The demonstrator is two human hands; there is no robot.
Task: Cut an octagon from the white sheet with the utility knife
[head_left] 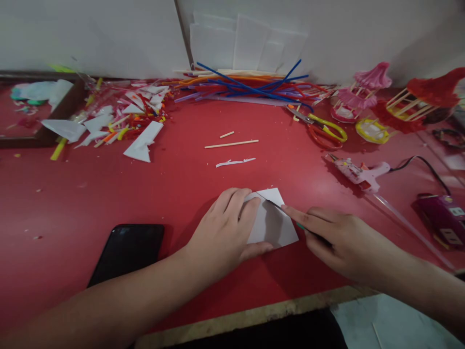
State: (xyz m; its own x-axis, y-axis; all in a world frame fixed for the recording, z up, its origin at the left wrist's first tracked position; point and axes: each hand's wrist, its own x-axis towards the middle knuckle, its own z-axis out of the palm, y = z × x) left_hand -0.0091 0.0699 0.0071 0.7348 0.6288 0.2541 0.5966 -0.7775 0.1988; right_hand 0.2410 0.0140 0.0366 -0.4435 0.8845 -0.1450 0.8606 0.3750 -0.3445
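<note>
My left hand point(230, 225) lies on a white square sheet point(279, 228), its fingers stretched over the left part and the thumb along the near edge. Between the fingers and thumb of my right hand point(334, 237) is a thin dark craft knife point(275, 205), with a bit of green showing on it. Its tip touches the sheet near the far edge, just right of my left fingertips. A thin line runs from the tip to that edge. Beyond the sheet lie a narrow white strip point(235, 163), a thin wooden stick point(231, 144) and a shorter stick piece point(227, 134).
A black phone point(127, 252) lies left of my forearm. Scissors point(321, 127), a glue gun point(359, 174) and a purple power strip point(445, 220) are on the right. Coloured pipe cleaners point(247, 87) and white scraps point(140, 143) lie toward the wall, near pink and red models point(423, 104).
</note>
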